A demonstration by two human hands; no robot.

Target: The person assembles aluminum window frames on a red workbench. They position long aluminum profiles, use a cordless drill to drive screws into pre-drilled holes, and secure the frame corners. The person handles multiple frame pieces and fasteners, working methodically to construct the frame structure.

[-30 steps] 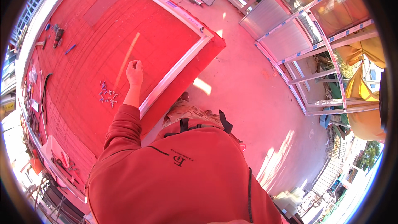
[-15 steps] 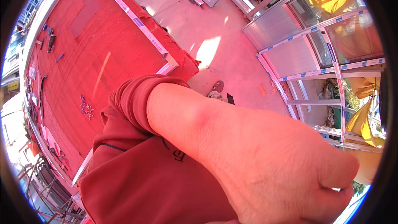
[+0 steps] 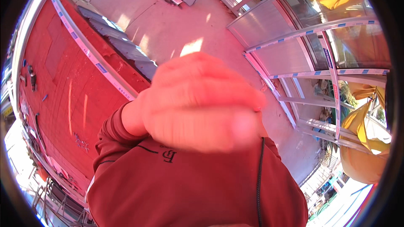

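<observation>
Metal frame bar (image 3: 85,49) is lying on the red covered worktop (image 3: 50,88), left of the hands and farther forward. Its long axis is running diagonally, from the upper left down toward the left wrist. The left hand (image 3: 198,105) is being the nearer of the 2, hanging raised before the chest, fingers pointing right. The wrist is sitting close to the bar's near end in view, but is seeming to be above it, not touching.

Left hand state: fingers are lying together, looking partly curled, blurring badly; cannot tell if they're gripping anything. Right hand: mostly hiding behind the left; a skin strip (image 3: 261,127) is showing past the left fingertips, maybe belonging to it. Opening and hold: cannot tell.

Around: small fasteners (image 3: 81,143) are lying in a loose cluster on the red top; 2 pale orange streaks (image 3: 70,106) are running just above them. A dark hand tool (image 3: 32,78) and a blue stick-like item (image 3: 44,98) are resting near the far left edge. More metal framework (image 3: 335,75) is standing at right, well apart.

Labels: the bar is carrying white film with blue printed patches; the framework is wearing similar film. The red sweatshirt (image 3: 198,185) is showing a dark chest logo (image 3: 169,156).
</observation>
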